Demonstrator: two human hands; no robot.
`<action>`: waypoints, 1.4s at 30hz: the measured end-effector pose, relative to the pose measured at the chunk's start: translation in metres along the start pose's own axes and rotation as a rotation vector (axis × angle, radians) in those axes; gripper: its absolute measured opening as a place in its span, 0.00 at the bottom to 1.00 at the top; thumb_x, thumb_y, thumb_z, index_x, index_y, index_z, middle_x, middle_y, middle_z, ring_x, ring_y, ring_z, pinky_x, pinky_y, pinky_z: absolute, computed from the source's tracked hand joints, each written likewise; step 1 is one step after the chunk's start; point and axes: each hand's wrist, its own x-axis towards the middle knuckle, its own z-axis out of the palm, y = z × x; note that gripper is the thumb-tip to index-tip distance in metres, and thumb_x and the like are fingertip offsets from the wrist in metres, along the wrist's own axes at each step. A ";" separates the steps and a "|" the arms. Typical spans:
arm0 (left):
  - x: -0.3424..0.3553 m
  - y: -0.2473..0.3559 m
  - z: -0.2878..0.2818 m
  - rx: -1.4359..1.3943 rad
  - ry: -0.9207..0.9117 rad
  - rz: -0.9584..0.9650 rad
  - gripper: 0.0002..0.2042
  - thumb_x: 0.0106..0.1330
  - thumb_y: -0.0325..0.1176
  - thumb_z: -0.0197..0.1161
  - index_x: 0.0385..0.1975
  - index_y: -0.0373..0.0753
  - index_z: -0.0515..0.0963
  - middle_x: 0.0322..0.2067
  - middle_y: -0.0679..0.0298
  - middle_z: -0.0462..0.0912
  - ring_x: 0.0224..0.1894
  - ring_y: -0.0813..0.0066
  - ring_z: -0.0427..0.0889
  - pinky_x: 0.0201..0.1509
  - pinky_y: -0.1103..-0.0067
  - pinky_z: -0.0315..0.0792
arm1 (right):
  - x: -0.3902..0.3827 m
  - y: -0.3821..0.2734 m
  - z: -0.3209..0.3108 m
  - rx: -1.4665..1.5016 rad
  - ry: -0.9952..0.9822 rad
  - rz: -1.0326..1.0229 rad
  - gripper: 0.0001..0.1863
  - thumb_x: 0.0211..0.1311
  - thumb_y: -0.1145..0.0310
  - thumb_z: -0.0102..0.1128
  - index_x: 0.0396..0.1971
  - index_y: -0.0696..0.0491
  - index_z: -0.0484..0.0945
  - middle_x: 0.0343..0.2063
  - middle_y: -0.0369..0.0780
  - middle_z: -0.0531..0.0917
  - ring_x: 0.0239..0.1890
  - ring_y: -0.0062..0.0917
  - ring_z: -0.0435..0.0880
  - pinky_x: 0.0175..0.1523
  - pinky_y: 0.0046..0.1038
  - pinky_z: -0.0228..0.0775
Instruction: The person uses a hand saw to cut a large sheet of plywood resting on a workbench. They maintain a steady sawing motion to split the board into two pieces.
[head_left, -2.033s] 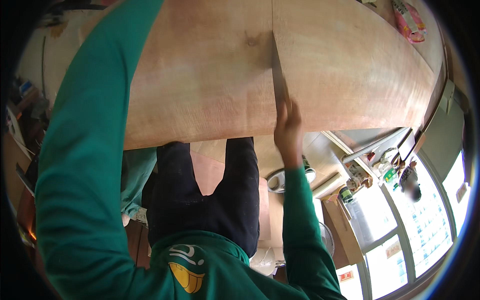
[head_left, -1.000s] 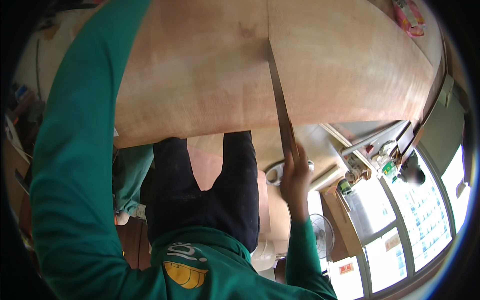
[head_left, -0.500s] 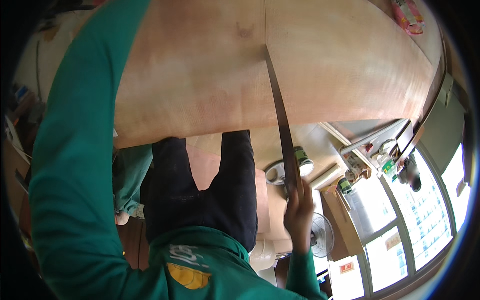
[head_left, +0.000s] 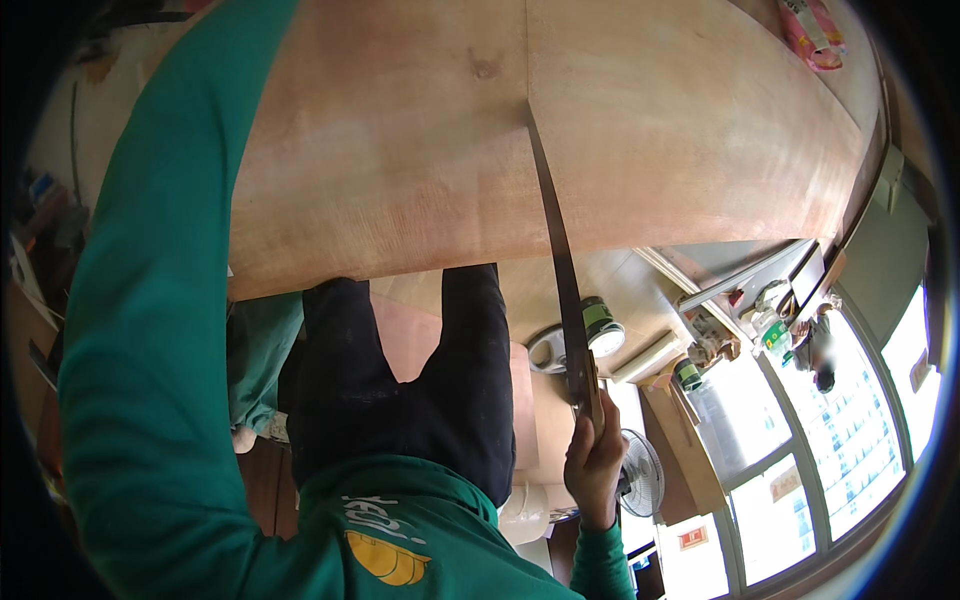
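Observation:
My right hand (head_left: 594,462) is closed around the handle of a handsaw (head_left: 559,240). Its long dark blade slants up and away from me across the near edge of a large plywood sheet (head_left: 390,180). The blade's far end meets the wood where a thin straight line (head_left: 527,50) runs on toward the top of the picture. My left arm, in a green sleeve (head_left: 150,260), reaches forward along the sheet's left side. The left hand lies beyond the upper edge, out of sight. My legs (head_left: 400,400) are under the sheet's near edge.
A green-and-white tin (head_left: 602,326) stands on the floor below the blade. A fan (head_left: 642,472) is beside my right hand. Someone in green trousers (head_left: 262,360) is at left; a person (head_left: 815,345) is at far right near windows. A pink packet (head_left: 812,35) lies upper right.
My right hand has drawn back toward me a little, and the saw's blade has slid back with it along the line. My left arm looks nearly still.

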 end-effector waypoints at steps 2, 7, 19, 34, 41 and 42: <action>0.007 -0.024 0.003 -0.018 0.080 -0.042 0.67 0.50 0.86 0.62 0.79 0.32 0.61 0.81 0.44 0.56 0.84 0.51 0.54 0.86 0.64 0.52 | 0.053 0.006 0.028 -0.031 0.063 -0.212 0.20 0.81 0.69 0.52 0.66 0.62 0.72 0.45 0.54 0.90 0.49 0.42 0.92 0.53 0.38 0.82; 0.006 0.018 -0.004 0.036 -0.032 0.051 0.67 0.50 0.86 0.62 0.79 0.32 0.61 0.82 0.45 0.52 0.85 0.51 0.51 0.86 0.62 0.51 | 0.228 -0.043 0.103 0.210 0.247 -0.401 0.19 0.82 0.63 0.55 0.61 0.62 0.75 0.30 0.58 0.81 0.30 0.42 0.81 0.40 0.44 0.75; 0.012 -0.019 0.011 -0.016 0.053 -0.082 0.71 0.49 0.88 0.60 0.82 0.31 0.53 0.84 0.47 0.48 0.86 0.54 0.45 0.88 0.63 0.43 | 0.069 0.001 0.039 -0.041 0.102 -0.255 0.19 0.81 0.71 0.53 0.65 0.62 0.73 0.45 0.56 0.89 0.44 0.46 0.91 0.51 0.39 0.81; -0.005 -0.009 -0.007 0.045 0.076 -0.021 0.67 0.50 0.88 0.59 0.78 0.31 0.64 0.80 0.42 0.58 0.83 0.48 0.55 0.85 0.63 0.52 | 0.022 -0.003 0.004 0.025 0.005 -0.068 0.21 0.76 0.73 0.54 0.66 0.59 0.73 0.50 0.58 0.88 0.55 0.50 0.90 0.59 0.40 0.82; -0.003 -0.004 0.010 -0.003 0.156 -0.018 0.67 0.51 0.87 0.60 0.79 0.30 0.62 0.81 0.43 0.55 0.84 0.49 0.53 0.86 0.62 0.51 | 0.213 -0.055 0.093 0.138 0.176 -0.343 0.20 0.82 0.61 0.55 0.63 0.60 0.74 0.36 0.63 0.85 0.39 0.58 0.86 0.43 0.46 0.79; -0.007 -0.005 0.005 0.004 0.092 -0.004 0.66 0.51 0.87 0.60 0.78 0.32 0.63 0.81 0.43 0.56 0.84 0.49 0.53 0.86 0.63 0.52 | 0.198 -0.055 0.085 0.114 0.144 -0.326 0.21 0.82 0.61 0.56 0.63 0.59 0.74 0.37 0.62 0.86 0.40 0.59 0.87 0.42 0.48 0.79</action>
